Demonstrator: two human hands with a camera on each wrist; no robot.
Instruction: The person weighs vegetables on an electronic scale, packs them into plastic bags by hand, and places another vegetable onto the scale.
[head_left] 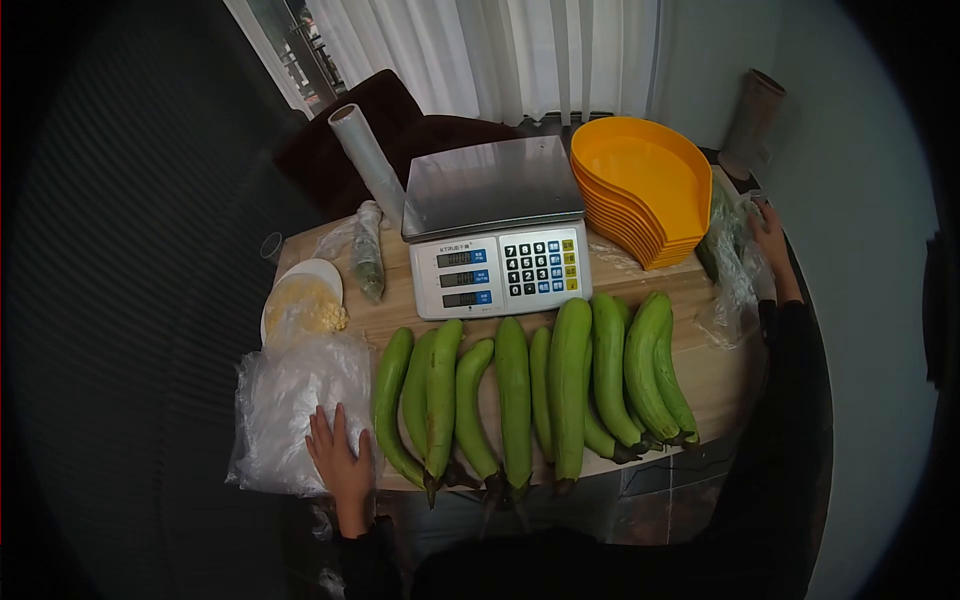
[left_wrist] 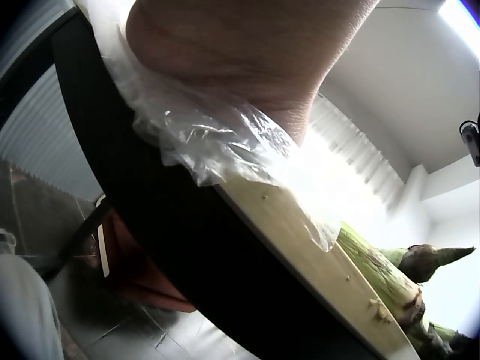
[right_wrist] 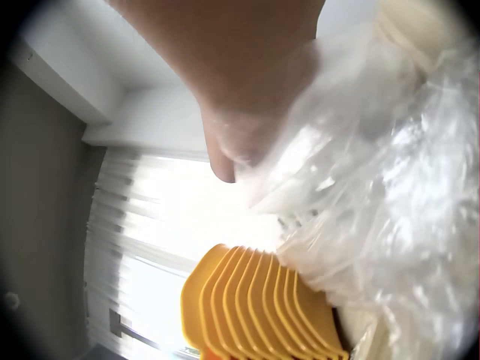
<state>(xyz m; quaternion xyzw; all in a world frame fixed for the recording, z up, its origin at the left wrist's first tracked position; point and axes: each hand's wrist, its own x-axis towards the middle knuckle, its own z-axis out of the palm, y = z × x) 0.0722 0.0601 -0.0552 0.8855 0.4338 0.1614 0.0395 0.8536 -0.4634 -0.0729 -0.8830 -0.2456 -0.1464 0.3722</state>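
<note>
My left hand (head_left: 343,462) rests with spread, straight fingers on a stack of clear plastic bags (head_left: 290,400) at the table's left front. The left wrist view shows the hand's heel over the crinkled plastic (left_wrist: 217,135). At the right edge, my right hand (head_left: 770,240) touches a crumpled clear bag (head_left: 735,300) with a dark green vegetable (head_left: 708,250) beside or under it. One straight finger (right_wrist: 221,161) shows against the plastic; the other fingers are hidden there. Between the hands, several long green gourds (head_left: 513,400) lie side by side, brown stem ends toward me.
A digital price scale (head_left: 500,270) with a steel platform stands behind the gourds. Right of it are stacked yellow scoop trays (head_left: 640,170). To its left are a plastic roll (head_left: 365,155), a bagged green vegetable (head_left: 368,260) and a plate (head_left: 325,272). Another roll (head_left: 752,120) stands back right.
</note>
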